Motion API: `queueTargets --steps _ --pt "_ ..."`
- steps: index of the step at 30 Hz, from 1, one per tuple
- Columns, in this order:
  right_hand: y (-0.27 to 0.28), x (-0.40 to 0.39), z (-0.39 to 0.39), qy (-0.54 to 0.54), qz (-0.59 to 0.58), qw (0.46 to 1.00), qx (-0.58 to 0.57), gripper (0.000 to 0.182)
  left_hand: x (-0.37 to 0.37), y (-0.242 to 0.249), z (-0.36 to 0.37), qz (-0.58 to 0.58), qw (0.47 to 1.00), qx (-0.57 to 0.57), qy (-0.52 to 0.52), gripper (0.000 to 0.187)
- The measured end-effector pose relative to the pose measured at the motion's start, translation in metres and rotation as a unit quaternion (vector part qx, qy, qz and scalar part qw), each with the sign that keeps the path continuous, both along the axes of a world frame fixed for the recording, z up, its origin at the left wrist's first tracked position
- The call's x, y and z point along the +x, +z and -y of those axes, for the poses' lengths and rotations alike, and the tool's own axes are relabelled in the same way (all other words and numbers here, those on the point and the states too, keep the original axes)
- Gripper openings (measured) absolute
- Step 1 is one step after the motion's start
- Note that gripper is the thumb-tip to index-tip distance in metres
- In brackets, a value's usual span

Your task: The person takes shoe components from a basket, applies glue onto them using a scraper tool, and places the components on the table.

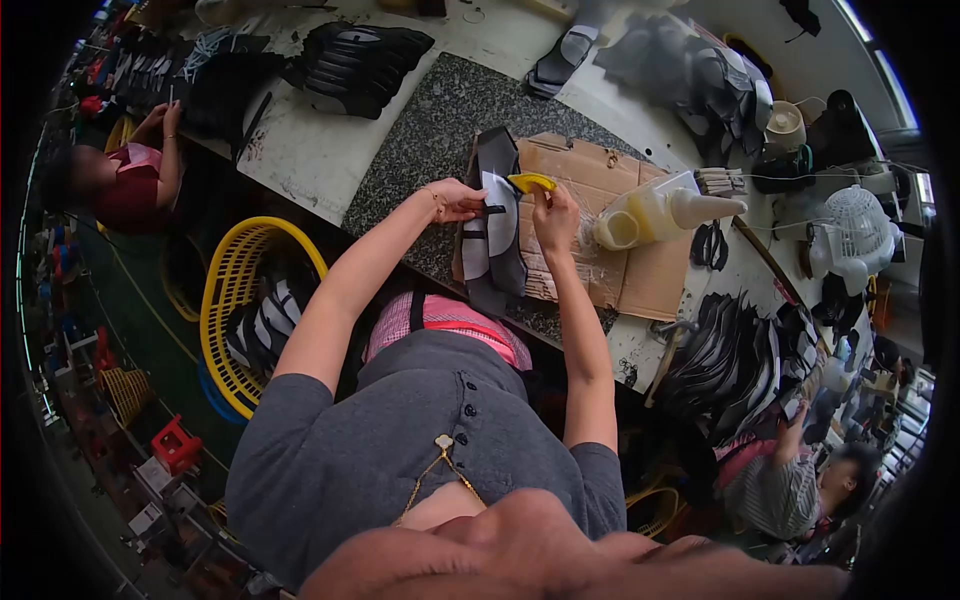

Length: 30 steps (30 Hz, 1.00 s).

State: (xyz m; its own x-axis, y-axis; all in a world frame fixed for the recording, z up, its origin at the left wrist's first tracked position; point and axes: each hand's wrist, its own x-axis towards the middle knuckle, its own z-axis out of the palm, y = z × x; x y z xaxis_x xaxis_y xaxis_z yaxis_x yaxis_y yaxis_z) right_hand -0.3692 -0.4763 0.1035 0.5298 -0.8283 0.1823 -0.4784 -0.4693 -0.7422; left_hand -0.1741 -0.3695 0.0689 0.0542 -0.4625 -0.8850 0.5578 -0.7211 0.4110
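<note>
A black and pale-grey shoe upper piece (508,235) lies lengthwise before me, along the left side of a brown cardboard sheet (655,280). My left hand (458,202) is closed on its left edge, near a small black strip; the fingertips pinch the material. In my right hand (557,215) is a curved yellow tool (531,182), gripped between thumb and fingers, its tip pointing left at the upper piece. Its working end is too small to make out. Right of that hand, on the cardboard, is a translucent plastic bottle (655,212) with yellowish liquid and a pale cone-shaped spout.
Under the cardboard is a speckled stone slab (405,150). Stacked black shoe pieces (360,65) lie at the back left, more (715,360) at the right. A yellow basket (215,310) with pieces stands left. A white fan (858,230) is at right. Other people sit on both sides.
</note>
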Motion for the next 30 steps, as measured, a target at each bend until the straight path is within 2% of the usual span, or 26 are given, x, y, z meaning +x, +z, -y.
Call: queueTargets --steps 1,3,5,6,7,9,10,11,13,17,19,21,22,23,24,25,27,29,30 --pt "0.001 0.006 0.005 0.006 -0.016 0.999 -0.038 0.014 -0.001 0.002 0.003 0.009 1.0 -0.003 -0.019 0.023" --pt "0.002 0.01 0.009 0.018 -0.055 0.992 -0.108 0.016 -0.008 -0.004 0.006 0.01 1.0 0.007 0.006 0.015" --pt "0.001 0.012 0.022 -0.036 -0.043 0.991 -0.124 0.016 -0.013 -0.01 0.009 0.01 0.999 -0.015 0.047 0.012" --pt "0.001 0.014 0.027 -0.061 -0.036 0.989 -0.131 0.016 -0.008 -0.029 0.004 -0.019 0.997 -0.077 0.009 0.01" --pt "0.004 0.013 0.027 -0.077 -0.035 0.993 -0.087 0.016 -0.018 -0.011 0.0 0.014 0.993 -0.112 0.023 0.012" --pt "0.017 0.005 0.023 -0.107 -0.034 0.994 -0.003 0.015 -0.024 -0.022 -0.016 0.073 0.984 -0.165 0.0 0.013" --pt "0.014 0.001 0.019 -0.082 -0.053 0.995 0.027 0.016 -0.032 -0.01 -0.026 0.087 0.975 -0.203 0.023 0.015" --pt "0.009 -0.001 0.016 -0.035 -0.067 0.997 -0.01 0.016 -0.037 0.018 -0.035 0.12 0.973 -0.198 0.017 0.014" --pt "0.0 0.0 0.007 0.07 -0.09 0.99 -0.083 0.016 -0.05 -0.006 -0.045 0.174 0.947 -0.267 0.039 0.015" --pt "0.012 0.003 0.004 0.082 -0.106 0.986 -0.105 0.013 -0.067 0.008 -0.062 0.275 0.91 -0.31 0.015 0.019" --pt "0.013 0.003 0.003 0.086 -0.095 0.986 -0.11 0.012 -0.074 0.023 -0.077 0.221 0.89 -0.398 0.022 0.018" --pt "0.011 0.004 0.003 0.086 -0.11 0.983 -0.122 0.011 -0.08 0.066 -0.095 0.2 0.914 -0.352 -0.023 0.015" --pt "0.01 0.004 0.001 0.085 -0.098 0.981 -0.147 0.01 -0.088 0.058 -0.1 0.215 0.898 -0.385 -0.005 0.015" --pt "0.009 0.006 0.001 0.08 -0.087 0.978 -0.173 0.01 -0.09 0.07 -0.104 0.124 0.898 -0.419 0.05 0.017" --pt "0.007 0.006 0.004 0.089 -0.091 0.977 -0.173 0.01 -0.091 0.064 -0.105 0.099 0.896 -0.419 0.104 0.016" --pt "0.005 0.011 0.01 0.082 -0.079 0.984 -0.136 0.012 -0.093 0.057 -0.105 0.067 0.893 -0.418 0.154 0.016" --pt "0.004 0.001 0.017 0.034 -0.081 0.994 -0.058 0.016 -0.073 0.059 -0.105 0.076 0.915 -0.359 0.169 0.012" --pt "0.01 -0.003 0.024 -0.069 0.005 0.997 -0.017 0.019 -0.053 0.042 -0.109 -0.043 0.899 -0.344 0.267 0.007" --pt "0.016 -0.006 0.021 -0.056 0.0 0.998 0.001 0.017 -0.041 0.05 -0.112 -0.056 0.897 -0.334 0.286 0.009"
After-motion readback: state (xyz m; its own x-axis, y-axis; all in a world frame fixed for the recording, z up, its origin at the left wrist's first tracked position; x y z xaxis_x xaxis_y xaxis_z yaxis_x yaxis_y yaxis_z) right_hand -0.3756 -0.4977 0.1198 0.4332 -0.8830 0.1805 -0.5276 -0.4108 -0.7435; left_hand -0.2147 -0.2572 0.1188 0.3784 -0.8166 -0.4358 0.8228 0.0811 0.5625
